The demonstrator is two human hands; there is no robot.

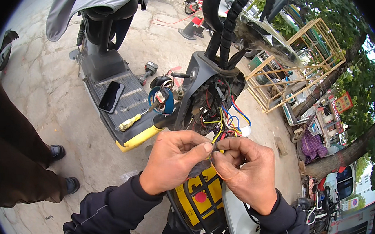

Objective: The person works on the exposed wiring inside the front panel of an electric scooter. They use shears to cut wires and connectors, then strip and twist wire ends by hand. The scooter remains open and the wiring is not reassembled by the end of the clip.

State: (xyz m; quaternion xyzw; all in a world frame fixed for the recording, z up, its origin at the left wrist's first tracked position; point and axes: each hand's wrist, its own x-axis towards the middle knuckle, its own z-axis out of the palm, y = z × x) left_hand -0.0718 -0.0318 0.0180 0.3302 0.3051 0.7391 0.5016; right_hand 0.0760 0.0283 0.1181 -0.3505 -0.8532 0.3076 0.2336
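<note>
The left hand [170, 161] and right hand [251, 169] pinch thin, smooth wires [216, 137] just before the scooter's [191, 79] hollow, hard-shelled front; the strands run lengthwise, near to far, into it.

Tallied two bare hands [174, 158], one phone [112, 96], one screwdriver [130, 122], one power drill [149, 70], and, yes, spotted two dark shoes [72, 185], right there!
</note>
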